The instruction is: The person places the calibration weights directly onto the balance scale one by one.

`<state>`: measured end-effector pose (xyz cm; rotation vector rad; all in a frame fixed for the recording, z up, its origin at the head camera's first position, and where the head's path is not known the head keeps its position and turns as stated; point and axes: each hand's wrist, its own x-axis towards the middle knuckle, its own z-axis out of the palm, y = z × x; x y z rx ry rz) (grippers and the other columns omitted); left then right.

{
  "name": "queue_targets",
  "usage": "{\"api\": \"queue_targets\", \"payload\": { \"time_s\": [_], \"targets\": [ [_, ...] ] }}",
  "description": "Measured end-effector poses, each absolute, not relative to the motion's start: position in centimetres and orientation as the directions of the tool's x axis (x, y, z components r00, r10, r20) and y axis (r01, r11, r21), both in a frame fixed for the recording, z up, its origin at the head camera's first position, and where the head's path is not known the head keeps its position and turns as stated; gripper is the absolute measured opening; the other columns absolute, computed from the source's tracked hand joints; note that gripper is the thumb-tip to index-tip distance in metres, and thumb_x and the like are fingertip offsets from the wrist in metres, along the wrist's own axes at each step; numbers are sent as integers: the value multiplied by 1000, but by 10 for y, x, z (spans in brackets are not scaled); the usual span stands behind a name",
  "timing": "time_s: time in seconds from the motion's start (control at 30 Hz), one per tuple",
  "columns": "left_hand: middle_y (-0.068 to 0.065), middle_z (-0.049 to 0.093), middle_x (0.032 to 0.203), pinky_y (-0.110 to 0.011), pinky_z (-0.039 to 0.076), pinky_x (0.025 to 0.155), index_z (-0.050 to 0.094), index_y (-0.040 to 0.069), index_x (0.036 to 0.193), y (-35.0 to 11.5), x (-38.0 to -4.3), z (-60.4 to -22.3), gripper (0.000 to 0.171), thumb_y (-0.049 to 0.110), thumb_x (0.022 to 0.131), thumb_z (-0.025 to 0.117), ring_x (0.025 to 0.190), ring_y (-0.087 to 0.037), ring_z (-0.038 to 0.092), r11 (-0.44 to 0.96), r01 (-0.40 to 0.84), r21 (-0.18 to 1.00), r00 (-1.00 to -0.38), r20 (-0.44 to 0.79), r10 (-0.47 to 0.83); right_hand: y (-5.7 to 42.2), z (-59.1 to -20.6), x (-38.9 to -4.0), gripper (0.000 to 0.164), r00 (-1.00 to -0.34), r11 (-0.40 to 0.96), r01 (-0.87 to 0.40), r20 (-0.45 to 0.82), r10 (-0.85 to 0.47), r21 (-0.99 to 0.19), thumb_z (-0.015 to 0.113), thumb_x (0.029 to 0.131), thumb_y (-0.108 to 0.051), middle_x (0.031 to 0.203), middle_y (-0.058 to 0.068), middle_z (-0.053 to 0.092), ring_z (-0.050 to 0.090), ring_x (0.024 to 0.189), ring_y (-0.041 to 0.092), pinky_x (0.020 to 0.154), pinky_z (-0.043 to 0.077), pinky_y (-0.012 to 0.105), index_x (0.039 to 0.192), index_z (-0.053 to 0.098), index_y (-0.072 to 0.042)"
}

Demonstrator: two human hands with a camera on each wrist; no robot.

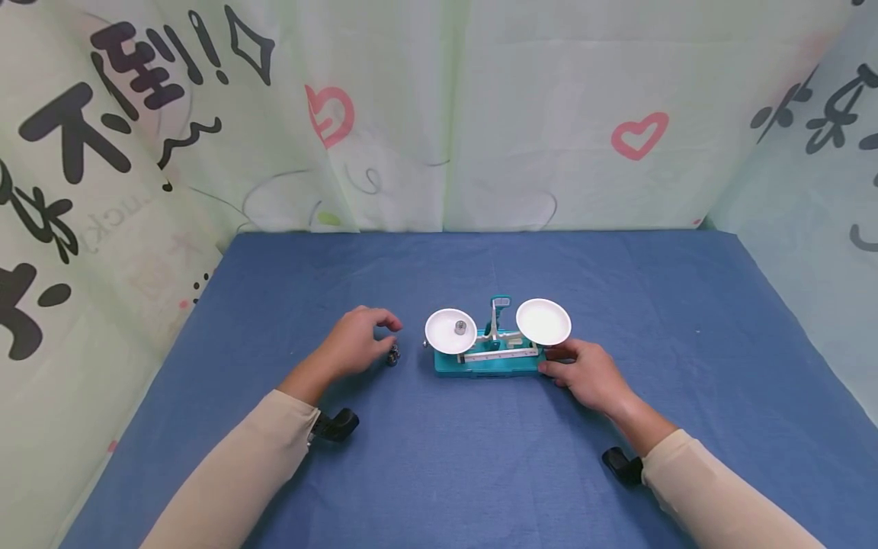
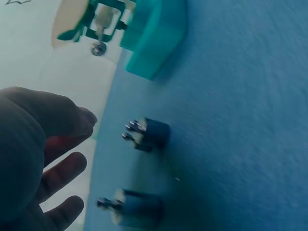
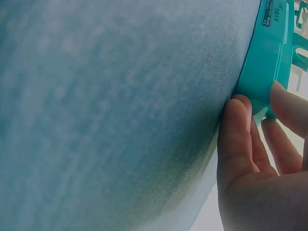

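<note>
A teal balance scale (image 1: 488,366) stands on the cloth with two white pans. One silver metal weight (image 1: 460,327) sits in its left pan (image 1: 449,347); the right pan (image 1: 543,322) holds nothing. My right hand (image 1: 586,375) grips the right end of the teal base, thumb and fingertips against it in the right wrist view. Left of the scale, my left hand (image 1: 357,341) hovers with relaxed, parted fingers and nothing between them. Small knobbed metal weights (image 1: 393,354) stand on the cloth right beside its thumb. The left wrist view shows them as two groups, a nearer one (image 2: 137,208) and a farther one (image 2: 154,134).
Blue cloth (image 1: 507,457) covers the table. A pale printed curtain (image 1: 535,114) hangs along its back and sides. Each wrist carries a black strap-on camera, the left one (image 1: 336,425) and the right one (image 1: 623,465) both close over the cloth.
</note>
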<state>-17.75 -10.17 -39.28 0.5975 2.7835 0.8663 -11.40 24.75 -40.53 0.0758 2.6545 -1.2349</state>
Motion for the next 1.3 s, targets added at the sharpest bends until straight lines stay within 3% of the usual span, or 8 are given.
{"api": "queue_targets", "payload": {
  "time_s": [0.53, 1.1, 1.3],
  "targets": [
    [-4, 69, 107, -44, 48, 92, 72, 8, 109, -102, -182, -414, 16, 8, 92, 71, 103, -26, 57, 801, 281, 528, -914, -108, 392, 248, -404, -113, 44, -975, 653, 144, -221, -37, -743, 70, 93, -14, 124, 29, 61, 69, 90, 29, 76, 57, 40, 126, 58, 12],
    [-2, 68, 95, -47, 43, 93, 73, 10, 105, -95, -187, -414, 13, 13, 92, 73, 96, -24, 56, 843, 264, 470, -924, -127, 360, 247, -406, -112, 41, -977, 654, 139, -209, -30, -744, 70, 93, -13, 122, 28, 62, 69, 89, 28, 77, 57, 40, 125, 60, 11],
    [-2, 68, 95, -45, 46, 89, 73, 10, 104, -96, -189, -417, 12, 12, 93, 72, 95, -24, 57, 825, 254, 505, -923, -128, 362, 248, -405, -113, 40, -981, 668, 118, -189, -35, -735, 70, 92, -13, 120, 28, 63, 70, 86, 28, 75, 57, 40, 123, 61, 11]
  ]
}}
